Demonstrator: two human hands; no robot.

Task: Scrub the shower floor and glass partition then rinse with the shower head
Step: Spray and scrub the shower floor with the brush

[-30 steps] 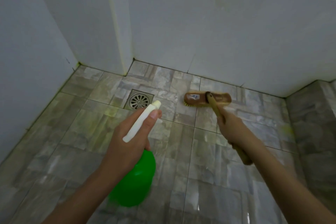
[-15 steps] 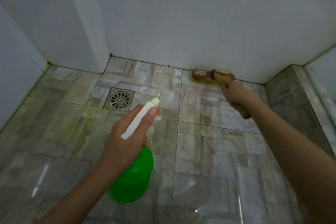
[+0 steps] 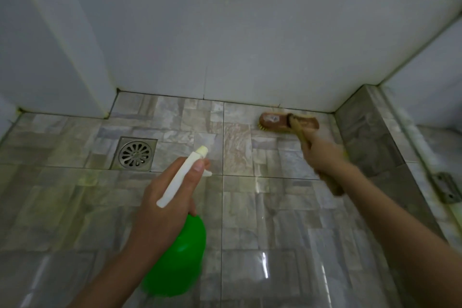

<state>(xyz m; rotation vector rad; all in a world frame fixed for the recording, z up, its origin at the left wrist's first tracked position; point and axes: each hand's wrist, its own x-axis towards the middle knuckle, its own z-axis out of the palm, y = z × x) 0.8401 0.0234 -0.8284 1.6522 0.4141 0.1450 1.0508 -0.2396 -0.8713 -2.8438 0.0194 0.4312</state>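
Brush (image 3: 272, 121) lies crosswise against the far wall (image 3: 250, 45), right hand (image 3: 322, 157) gripping its handle (image 3: 298, 132); left hand (image 3: 165, 197) grips the spray bottle (image 3: 177, 262).

The floor (image 3: 250, 207) shows a patchwork of grey, beige and pale brown stone blocks, tinged yellow-green at the left. The far wall (image 3: 250, 45) is white with a faint yellowish streak. The spray bottle (image 3: 177, 257) is bright green with a cream head; the brush (image 3: 273, 121) brown with yellow bristles; the drain (image 3: 135, 154) silver, radially slotted.
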